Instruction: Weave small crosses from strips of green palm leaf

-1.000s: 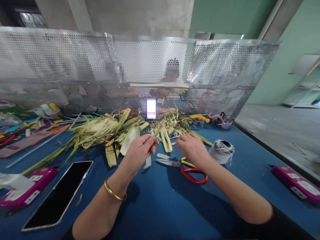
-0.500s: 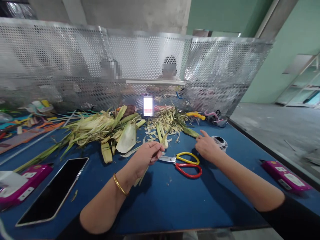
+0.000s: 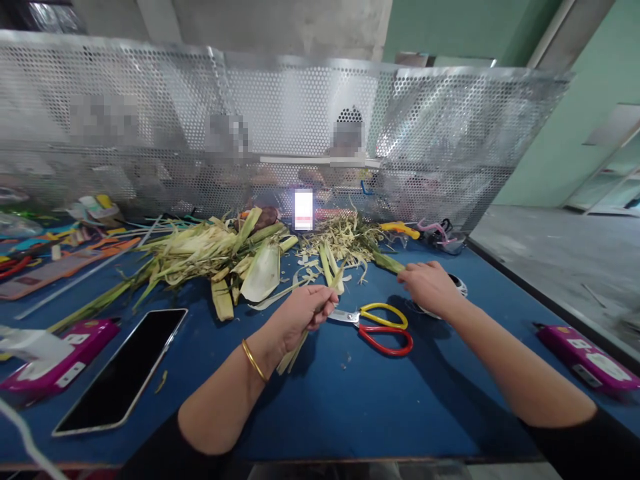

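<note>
My left hand point(image 3: 313, 307) is closed in a pinch around a thin pale-green leaf strip point(image 3: 294, 353), whose ends stick out above and below the fingers. My right hand point(image 3: 429, 287) is reached forward, its fingers closed at the near end of a green leaf piece point(image 3: 387, 262); the fingertips are partly hidden. Between the hands lie scissors point(image 3: 385, 341) with one yellow and one red handle, blades towards my left hand. A white and black roll point(image 3: 459, 285) sits partly hidden behind my right hand. Pale cut stalks point(image 3: 327, 263) lie beyond my left hand.
A heap of leaves and husks point(image 3: 200, 250) and a pile of shreds point(image 3: 345, 237) lie at the back, before a perforated metal screen point(image 3: 300, 100). A phone point(image 3: 123, 373) and magenta power strips point(image 3: 587, 357) flank my arms. People sit behind the screen.
My right hand has lowered its raised index finger onto the leaf piece's end. My left hand keeps its strip. The view has shifted slightly left.
</note>
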Motion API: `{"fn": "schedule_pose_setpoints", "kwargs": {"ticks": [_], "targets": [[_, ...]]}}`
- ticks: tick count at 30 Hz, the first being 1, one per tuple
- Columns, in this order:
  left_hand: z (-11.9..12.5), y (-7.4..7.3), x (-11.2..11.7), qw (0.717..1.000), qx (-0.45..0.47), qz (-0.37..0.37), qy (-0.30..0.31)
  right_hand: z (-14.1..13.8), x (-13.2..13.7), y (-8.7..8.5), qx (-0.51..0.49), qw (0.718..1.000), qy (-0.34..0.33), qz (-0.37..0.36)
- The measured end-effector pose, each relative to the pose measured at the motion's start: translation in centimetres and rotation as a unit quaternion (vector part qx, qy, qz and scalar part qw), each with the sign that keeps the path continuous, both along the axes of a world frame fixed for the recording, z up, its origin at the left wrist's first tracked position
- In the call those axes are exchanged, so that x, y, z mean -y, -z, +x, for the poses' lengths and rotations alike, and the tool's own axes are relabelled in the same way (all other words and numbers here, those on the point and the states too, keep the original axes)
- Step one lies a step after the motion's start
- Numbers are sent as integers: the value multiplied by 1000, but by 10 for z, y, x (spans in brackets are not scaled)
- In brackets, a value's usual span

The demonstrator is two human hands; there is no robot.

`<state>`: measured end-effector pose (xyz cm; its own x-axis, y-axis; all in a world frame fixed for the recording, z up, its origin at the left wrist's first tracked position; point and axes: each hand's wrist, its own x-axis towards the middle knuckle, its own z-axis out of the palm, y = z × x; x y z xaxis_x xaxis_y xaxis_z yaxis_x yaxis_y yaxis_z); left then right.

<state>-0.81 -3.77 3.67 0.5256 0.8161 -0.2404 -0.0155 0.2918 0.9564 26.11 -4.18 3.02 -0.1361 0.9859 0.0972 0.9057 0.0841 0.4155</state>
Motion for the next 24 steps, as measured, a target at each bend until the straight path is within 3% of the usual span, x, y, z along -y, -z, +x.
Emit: {"fn": "schedule_pose_setpoints", "kwargs": {"ticks": [5, 16, 24], "targets": [[0, -3, 2, 1000, -3, 4, 3, -4, -1, -1, 35, 998, -6, -53], [0, 0, -1, 1000, -6, -14, -3, -1, -2, -2, 14, 999, 29, -43], [1, 0, 0, 1000, -1, -10, 3, -3, -11, -3, 31, 994, -8, -104]]}}
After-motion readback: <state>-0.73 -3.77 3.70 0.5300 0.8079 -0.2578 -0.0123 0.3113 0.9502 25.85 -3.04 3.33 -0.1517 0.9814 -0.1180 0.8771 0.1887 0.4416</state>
